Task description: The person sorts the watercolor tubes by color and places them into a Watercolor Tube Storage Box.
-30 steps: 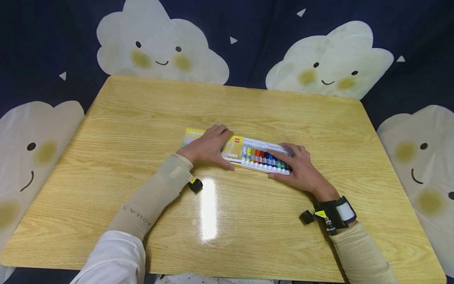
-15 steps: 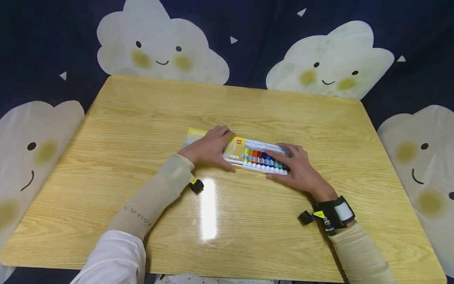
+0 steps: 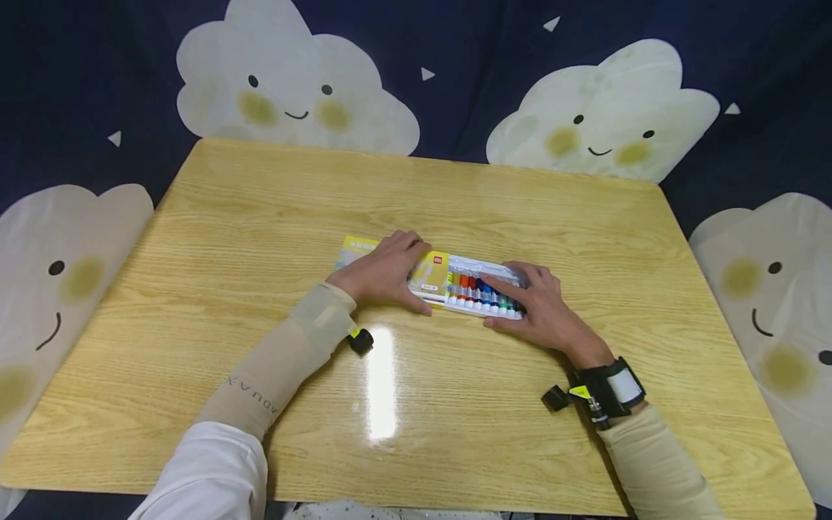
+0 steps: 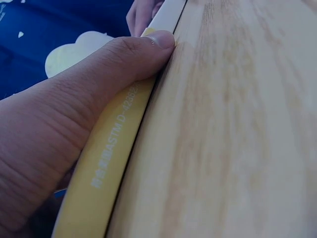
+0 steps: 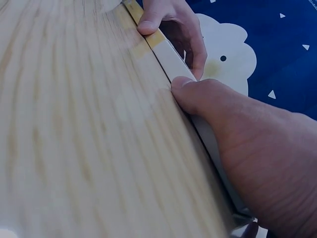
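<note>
A yellow cardboard sleeve (image 3: 430,271) lies near the middle of the table. Out of its right end sticks a white tray (image 3: 477,264) holding several colourful paint tubes (image 3: 473,286). My left hand (image 3: 383,270) grips the sleeve from above, thumb on the near side and fingers over the far side. My right hand (image 3: 544,307) holds the tray's right part, its index finger lying over the tubes. In the left wrist view, that thumb presses the sleeve's yellow side (image 4: 111,148). The right wrist view shows the other thumb against the tray's white side (image 5: 171,59). The tray's left part is hidden inside the sleeve.
The wooden table (image 3: 455,404) stretches around the box on all sides. A dark cloth (image 3: 455,43) with cloud faces hangs behind it. Small black cameras (image 3: 360,341) are strapped at both wrists.
My right hand has moved slightly left with the tray, and less of the tray shows outside the sleeve. The left hand and sleeve have barely shifted to the right.
</note>
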Action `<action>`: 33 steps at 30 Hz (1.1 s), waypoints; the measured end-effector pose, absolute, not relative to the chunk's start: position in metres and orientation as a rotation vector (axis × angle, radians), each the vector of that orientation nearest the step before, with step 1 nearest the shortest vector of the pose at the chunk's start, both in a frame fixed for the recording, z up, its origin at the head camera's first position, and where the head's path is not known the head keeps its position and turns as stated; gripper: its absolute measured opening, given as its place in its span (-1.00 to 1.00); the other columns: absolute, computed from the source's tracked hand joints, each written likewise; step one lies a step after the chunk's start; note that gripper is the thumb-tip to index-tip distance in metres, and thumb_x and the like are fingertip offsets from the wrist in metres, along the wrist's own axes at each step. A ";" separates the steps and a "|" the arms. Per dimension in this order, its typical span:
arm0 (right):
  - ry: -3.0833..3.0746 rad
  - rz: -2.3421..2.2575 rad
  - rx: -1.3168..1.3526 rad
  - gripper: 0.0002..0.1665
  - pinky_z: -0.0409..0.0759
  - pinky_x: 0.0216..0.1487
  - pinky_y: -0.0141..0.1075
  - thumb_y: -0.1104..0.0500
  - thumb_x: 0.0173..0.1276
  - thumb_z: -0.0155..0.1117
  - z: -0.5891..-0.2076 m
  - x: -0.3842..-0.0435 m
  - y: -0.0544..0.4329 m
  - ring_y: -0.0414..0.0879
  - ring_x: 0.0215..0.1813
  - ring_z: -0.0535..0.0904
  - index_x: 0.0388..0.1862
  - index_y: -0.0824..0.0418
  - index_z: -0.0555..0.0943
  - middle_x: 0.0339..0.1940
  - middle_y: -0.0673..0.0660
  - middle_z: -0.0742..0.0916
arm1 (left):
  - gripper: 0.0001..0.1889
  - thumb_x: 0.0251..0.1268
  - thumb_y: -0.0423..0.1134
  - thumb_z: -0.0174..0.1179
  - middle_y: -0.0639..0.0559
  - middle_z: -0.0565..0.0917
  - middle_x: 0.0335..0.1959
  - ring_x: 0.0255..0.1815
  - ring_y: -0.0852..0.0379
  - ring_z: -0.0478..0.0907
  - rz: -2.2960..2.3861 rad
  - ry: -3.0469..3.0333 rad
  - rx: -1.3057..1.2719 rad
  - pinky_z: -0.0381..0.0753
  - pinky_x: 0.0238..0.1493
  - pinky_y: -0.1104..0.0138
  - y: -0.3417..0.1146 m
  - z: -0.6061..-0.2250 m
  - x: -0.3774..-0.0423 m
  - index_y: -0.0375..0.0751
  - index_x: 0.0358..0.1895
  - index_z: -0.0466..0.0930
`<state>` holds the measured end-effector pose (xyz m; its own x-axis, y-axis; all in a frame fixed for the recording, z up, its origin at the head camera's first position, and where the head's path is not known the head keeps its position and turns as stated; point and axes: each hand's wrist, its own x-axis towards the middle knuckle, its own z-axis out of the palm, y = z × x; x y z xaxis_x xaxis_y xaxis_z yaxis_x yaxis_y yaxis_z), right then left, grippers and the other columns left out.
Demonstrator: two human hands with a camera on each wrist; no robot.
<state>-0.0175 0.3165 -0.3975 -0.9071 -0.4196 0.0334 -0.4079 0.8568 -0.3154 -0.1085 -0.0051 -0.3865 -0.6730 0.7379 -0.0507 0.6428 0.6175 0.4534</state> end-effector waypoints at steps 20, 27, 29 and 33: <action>2.984 -0.520 -0.678 -0.05 0.14 0.38 0.26 -0.31 0.22 0.50 -0.396 -0.019 0.307 0.28 0.51 0.18 0.57 -0.39 0.33 0.60 0.25 0.30 | 0.25 -0.15 0.56 0.42 0.01 0.34 0.40 0.37 0.05 0.23 0.599 2.596 1.132 0.34 0.50 0.11 -0.001 -0.385 -0.107 -0.14 0.57 0.23; 2.981 -0.534 -0.671 -0.05 0.15 0.38 0.24 -0.31 0.21 0.51 -0.396 -0.018 0.301 0.25 0.52 0.18 0.56 -0.40 0.34 0.60 0.24 0.30 | 0.26 -0.16 0.55 0.43 0.00 0.35 0.39 0.37 0.04 0.24 0.616 2.587 1.141 0.34 0.50 0.12 0.001 -0.385 -0.105 -0.16 0.57 0.24; 2.982 -0.537 -0.674 -0.05 0.14 0.38 0.23 -0.30 0.21 0.51 -0.396 -0.018 0.300 0.25 0.52 0.19 0.56 -0.39 0.34 0.60 0.24 0.30 | 0.26 -0.16 0.55 0.43 0.00 0.36 0.39 0.37 0.04 0.24 0.611 2.589 1.143 0.33 0.50 0.12 0.002 -0.385 -0.104 -0.16 0.57 0.23; 2.989 -0.530 -0.686 -0.06 0.16 0.35 0.21 -0.29 0.21 0.51 -0.396 -0.018 0.300 0.24 0.50 0.20 0.56 -0.39 0.35 0.60 0.24 0.31 | 0.25 -0.14 0.55 0.43 -0.01 0.37 0.37 0.37 0.03 0.24 0.606 2.591 1.156 0.31 0.51 0.11 0.003 -0.384 -0.103 -0.17 0.56 0.24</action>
<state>-0.0181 0.2996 -0.3963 -0.9025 -0.4282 0.0469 -0.4182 0.8448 -0.3338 -0.1028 0.0032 -0.3842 -0.6583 0.7512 -0.0487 0.6518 0.6012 0.4623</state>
